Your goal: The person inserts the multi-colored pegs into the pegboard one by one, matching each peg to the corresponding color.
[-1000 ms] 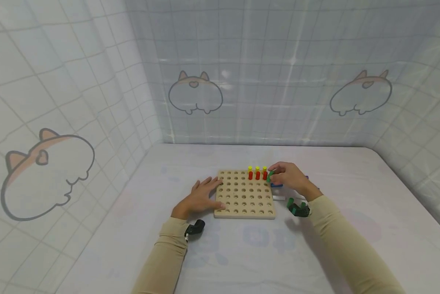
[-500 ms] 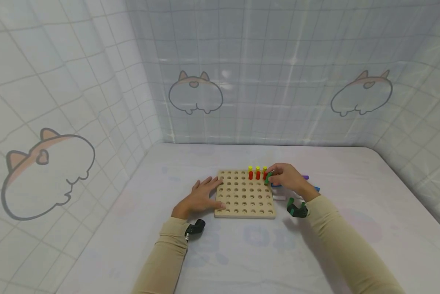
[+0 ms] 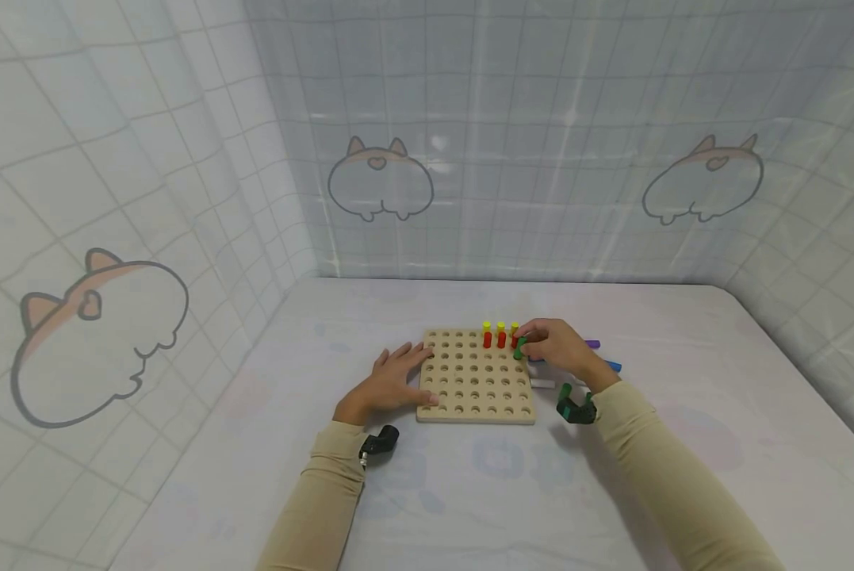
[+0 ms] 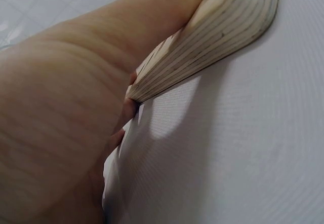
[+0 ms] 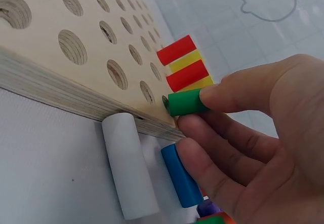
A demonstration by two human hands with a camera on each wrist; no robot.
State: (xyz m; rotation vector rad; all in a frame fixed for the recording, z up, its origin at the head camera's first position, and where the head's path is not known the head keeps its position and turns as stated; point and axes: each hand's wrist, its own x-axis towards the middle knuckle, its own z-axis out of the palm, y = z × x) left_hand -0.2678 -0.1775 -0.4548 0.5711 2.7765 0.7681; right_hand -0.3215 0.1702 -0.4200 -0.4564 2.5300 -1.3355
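A pale wooden peg board (image 3: 475, 420) with rows of round holes lies in front of me. My left hand (image 3: 387, 383) rests at its left side, fingers spread over the edge and thumb at the near-left corner. With thumb and fingertips my right hand (image 3: 561, 347) pinches a green peg (image 5: 185, 103) at the board's right edge. The peg's lower end is right at a hole, close in front of the last red peg. Several red pegs (image 3: 501, 340) stand upright in the board, with yellow pegs (image 3: 487, 326) in the row behind them.
To the right of the board a white peg (image 5: 130, 165) and a blue peg (image 5: 181, 176) lie loose on the white cloth. A purple peg (image 3: 594, 344) shows beyond my right hand. Tiled-pattern curtains (image 3: 541, 238) enclose the table at the back and sides.
My right hand has brought the green peg slightly left and toward me, from beside the red peg to a hole in front of it. My left hand stays put.
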